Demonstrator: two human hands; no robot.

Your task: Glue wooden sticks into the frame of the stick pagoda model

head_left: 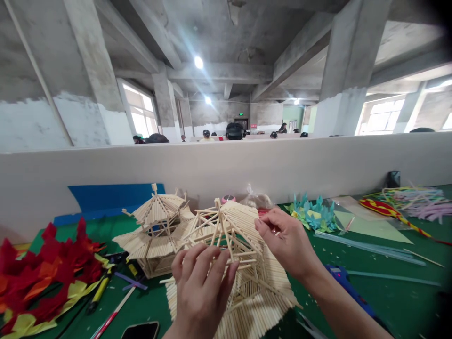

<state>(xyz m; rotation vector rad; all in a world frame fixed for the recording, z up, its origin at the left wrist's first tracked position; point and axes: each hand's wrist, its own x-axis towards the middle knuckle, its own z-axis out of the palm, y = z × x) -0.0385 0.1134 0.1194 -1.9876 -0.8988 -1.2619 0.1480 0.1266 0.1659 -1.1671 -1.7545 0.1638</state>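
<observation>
A pavilion model of thin wooden sticks (243,310) stands right in front of me, with part of its roof frame open between the ribs. My left hand (205,287) is at its near left side, fingers curled and closed on the stick frame; the palm hides part of it. At the upper right of the roof, my right hand (286,240) has thumb and index finger pinched together. Whatever is in that pinch is too small to make out. Behind on the left stands another stick pavilion (157,214) with a tiered roof.
Red and orange petals (45,268) lie left, near a yellow-black pen (100,293) and a phone (141,330). A blue glue gun (348,285) lies under my right forearm, near scissors (310,325). Blue paper flowers (312,212) and paper strips (413,200) are farther right. A white partition (226,165) rises behind.
</observation>
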